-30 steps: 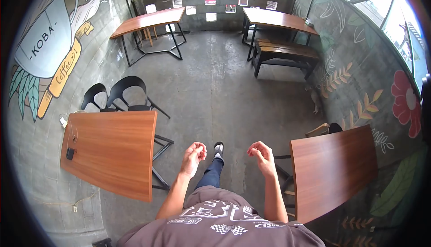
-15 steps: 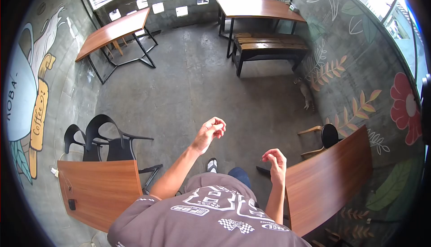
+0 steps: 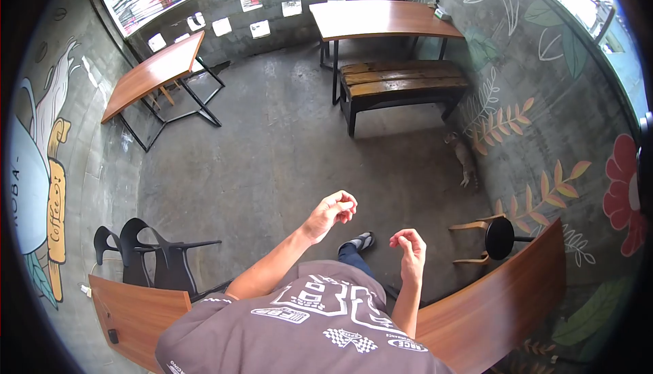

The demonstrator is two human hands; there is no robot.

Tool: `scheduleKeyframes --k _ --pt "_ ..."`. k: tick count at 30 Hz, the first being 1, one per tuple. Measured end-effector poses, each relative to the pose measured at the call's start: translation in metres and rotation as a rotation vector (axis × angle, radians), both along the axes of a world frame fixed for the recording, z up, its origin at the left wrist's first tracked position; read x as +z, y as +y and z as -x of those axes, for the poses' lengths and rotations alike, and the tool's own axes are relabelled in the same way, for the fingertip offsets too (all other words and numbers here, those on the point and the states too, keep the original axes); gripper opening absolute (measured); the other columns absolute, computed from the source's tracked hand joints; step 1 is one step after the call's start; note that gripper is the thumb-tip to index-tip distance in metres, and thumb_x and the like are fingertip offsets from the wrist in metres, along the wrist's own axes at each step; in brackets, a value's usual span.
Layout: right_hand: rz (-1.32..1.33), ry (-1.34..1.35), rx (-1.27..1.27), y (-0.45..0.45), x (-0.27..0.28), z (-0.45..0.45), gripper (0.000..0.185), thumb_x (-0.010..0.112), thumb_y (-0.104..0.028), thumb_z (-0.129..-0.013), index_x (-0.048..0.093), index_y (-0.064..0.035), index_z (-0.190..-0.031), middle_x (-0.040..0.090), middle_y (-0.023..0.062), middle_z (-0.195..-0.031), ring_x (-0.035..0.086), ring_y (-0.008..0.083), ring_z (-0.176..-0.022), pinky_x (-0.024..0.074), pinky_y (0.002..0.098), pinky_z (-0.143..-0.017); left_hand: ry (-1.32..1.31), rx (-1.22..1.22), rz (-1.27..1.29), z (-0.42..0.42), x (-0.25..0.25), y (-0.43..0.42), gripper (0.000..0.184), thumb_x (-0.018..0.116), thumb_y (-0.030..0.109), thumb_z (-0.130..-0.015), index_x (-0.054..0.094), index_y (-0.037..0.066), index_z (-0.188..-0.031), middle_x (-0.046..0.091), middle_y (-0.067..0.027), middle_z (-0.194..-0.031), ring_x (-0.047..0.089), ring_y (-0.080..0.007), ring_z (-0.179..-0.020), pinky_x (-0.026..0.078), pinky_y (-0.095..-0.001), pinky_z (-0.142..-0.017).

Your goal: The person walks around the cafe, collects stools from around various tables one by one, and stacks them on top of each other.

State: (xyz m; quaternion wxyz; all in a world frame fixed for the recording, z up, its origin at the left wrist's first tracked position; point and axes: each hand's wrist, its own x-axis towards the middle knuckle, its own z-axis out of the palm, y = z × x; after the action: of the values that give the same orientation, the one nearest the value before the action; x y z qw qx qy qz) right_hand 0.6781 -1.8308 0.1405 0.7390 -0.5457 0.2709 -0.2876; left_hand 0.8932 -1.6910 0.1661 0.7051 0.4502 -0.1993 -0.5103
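Observation:
My left hand [image 3: 330, 215] is held out in front of me over the grey floor [image 3: 272, 170], its fingers curled together. No object shows in it. To its right and slightly nearer my body is my right hand [image 3: 409, 246], with the fingers bent and the fingertips close to the thumb; nothing can be made out in it. Neither hand touches furniture. Below and between them a foot in a dark sandal [image 3: 366, 240] is on the floor. The nearest furniture to my right hand is a brown table [image 3: 490, 306] at the lower right.
A black-seated stool [image 3: 499, 238] stands beside that table. Black chairs [image 3: 175, 265] and another table [image 3: 139, 313] are at the lower left. Ahead are a wooden bench [image 3: 401, 78], a table [image 3: 388, 19] and a left table [image 3: 153, 71]. A cat [image 3: 462, 160] lies by the right wall.
The view has turned rightward and moved forward. The bench and cat look nearer, and the near tables have slid lower. My left hand has swung forward and right. A different foot is in front.

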Motion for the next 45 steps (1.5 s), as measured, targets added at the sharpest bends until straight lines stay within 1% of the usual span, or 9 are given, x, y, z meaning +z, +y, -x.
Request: scheduleKeyframes --k 5,8,14,20,27,32,40,43,45 --pt "0.043 -0.047 0.033 -0.116 0.018 -0.042 0.01 0.056 -0.008 -0.092 0.061 0.0013 -0.092 0.065 0.0079 -0.082 0.059 0.0124 -0.074 0.0475 0.0258 -0.074 -0.042 0.036 0.022 -0.037 0.022 -0.105 0.011 0.053 0.018 -0.097 0.057 0.007 -0.098 0.057 0.0 -0.088 0.054 -0.0079 -0.078 0.042 -0.0227 -0.072" --pt "0.097 -0.01 -0.014 -0.178 0.023 -0.053 0.01 0.055 -0.007 -0.092 0.061 0.001 -0.091 0.065 0.0072 -0.082 0.059 0.012 -0.074 0.0479 0.0256 -0.074 -0.03 0.008 0.055 -0.055 0.021 -0.17 0.013 0.055 0.022 -0.098 0.059 0.009 -0.099 0.059 0.0011 -0.088 0.055 -0.0053 -0.077 0.045 -0.0209 -0.071" --pt "0.07 -0.008 -0.162 -0.269 0.011 -0.048 0.009 0.057 -0.008 -0.093 0.062 0.0001 -0.093 0.065 0.0064 -0.084 0.06 0.0115 -0.076 0.0491 0.0249 -0.075 0.057 -0.096 0.031 -0.075 0.006 -0.291 0.012 0.056 0.02 -0.097 0.059 0.008 -0.099 0.06 0.0002 -0.087 0.056 -0.0065 -0.077 0.045 -0.0208 -0.071" --pt "0.018 0.029 -0.318 -0.355 -0.003 -0.032 0.007 0.058 -0.006 -0.094 0.062 -0.0002 -0.094 0.064 0.0038 -0.085 0.06 0.0099 -0.08 0.0493 0.0239 -0.075 0.112 -0.31 0.005 -0.07 -0.019 -0.445 0.011 0.056 0.017 -0.093 0.057 0.006 -0.098 0.058 -0.0022 -0.087 0.056 -0.0104 -0.077 0.046 -0.0244 -0.072" --pt "0.065 0.072 -0.622 -0.449 0.024 -0.021 0.007 0.056 -0.006 -0.095 0.061 -0.0014 -0.093 0.063 0.0014 -0.084 0.059 0.0073 -0.079 0.0487 0.0222 -0.073 0.11 -0.629 0.048 -0.063 -0.001 -0.63 0.008 0.054 0.015 -0.096 0.057 0.007 -0.096 0.058 -0.0005 -0.088 0.055 -0.0079 -0.077 0.044 -0.0226 -0.07" --pt "0.092 0.107 -0.881 -0.495 0.03 -0.001 0.009 0.057 -0.008 -0.094 0.062 -0.001 -0.094 0.065 0.0041 -0.085 0.061 0.0108 -0.08 0.0503 0.0248 -0.076 0.076 -0.822 0.058 -0.046 0.023 -0.74 0.008 0.054 0.014 -0.096 0.056 0.007 -0.095 0.058 0.0 -0.085 0.054 -0.0079 -0.075 0.044 -0.0226 -0.069" --pt "-0.052 0.117 -1.216 -0.509 -0.001 0.038 0.008 0.054 -0.003 -0.094 0.061 -0.0018 -0.09 0.064 0.0029 -0.081 0.058 0.0076 -0.074 0.0482 0.0225 -0.071 0.131 -1.045 -0.056 0.023 -0.009 -0.842 0.008 0.052 0.012 -0.096 0.056 0.006 -0.098 0.057 -0.0003 -0.084 0.055 -0.0089 -0.073 0.045 -0.0226 -0.067" --pt "-0.114 0.114 -1.326 -0.523 -0.017 0.064 0.008 0.056 -0.007 -0.093 0.062 -0.0019 -0.089 0.065 0.005 -0.08 0.06 0.0103 -0.073 0.0497 0.0244 -0.071 0.084 -1.151 -0.122 0.071 -0.026 -0.862 0.009 0.052 0.013 -0.095 0.055 0.005 -0.098 0.055 -0.0003 -0.081 0.052 -0.0094 -0.07 0.043 -0.0229 -0.065" --pt "-0.188 0.115 -1.392 -0.547 -0.059 0.102 0.009 0.057 -0.008 -0.093 0.063 -0.0025 -0.089 0.066 0.0049 -0.079 0.062 0.0108 -0.071 0.0506 0.0247 -0.068 0.021 -1.302 -0.118 0.118 -0.052 -0.887 0.01 0.052 0.014 -0.096 0.055 0.005 -0.099 0.053 0.0 -0.08 0.05 -0.0095 -0.068 0.04 -0.0232 -0.063"
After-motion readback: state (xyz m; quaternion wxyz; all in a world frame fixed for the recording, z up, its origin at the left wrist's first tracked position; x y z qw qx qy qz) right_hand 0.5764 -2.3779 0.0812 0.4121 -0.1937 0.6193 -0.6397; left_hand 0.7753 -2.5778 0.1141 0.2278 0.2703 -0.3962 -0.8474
